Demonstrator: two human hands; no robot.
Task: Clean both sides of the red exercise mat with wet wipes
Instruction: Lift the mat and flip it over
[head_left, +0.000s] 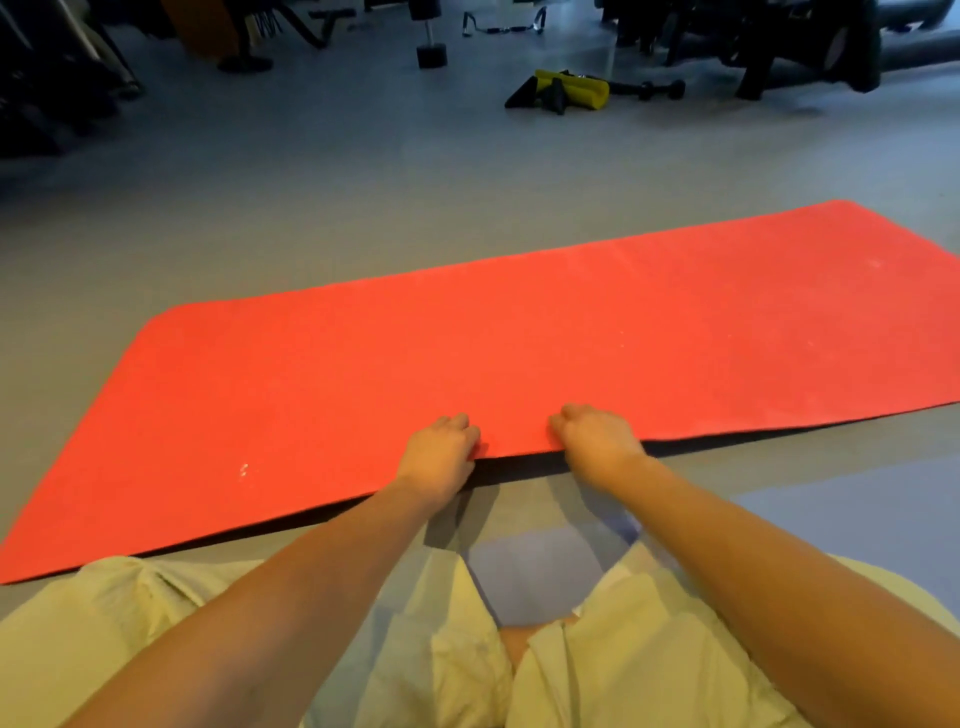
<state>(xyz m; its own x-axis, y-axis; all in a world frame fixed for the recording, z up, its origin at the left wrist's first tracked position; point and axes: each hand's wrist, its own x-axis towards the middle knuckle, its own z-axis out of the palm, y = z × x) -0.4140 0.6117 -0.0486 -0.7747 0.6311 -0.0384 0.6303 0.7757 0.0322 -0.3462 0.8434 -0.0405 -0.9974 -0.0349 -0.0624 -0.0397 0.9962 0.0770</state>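
Note:
The red exercise mat (467, 343) lies spread across the grey floor, its long side running from lower left to upper right. My left hand (439, 452) and my right hand (597, 441) both grip the mat's near long edge, close together at its middle, fingers curled over the top. That edge is raised slightly off the floor, with a dark shadow under it. A few small white specks mark the mat's surface. No wet wipe is in view.
Grey floor (311, 218) stretches beyond the mat. Farther back lie a yellow and black bag (566, 91), dumbbells (431, 47) and dark gym machines (779, 36). A blue mat (831, 514) lies under my knees at the lower right.

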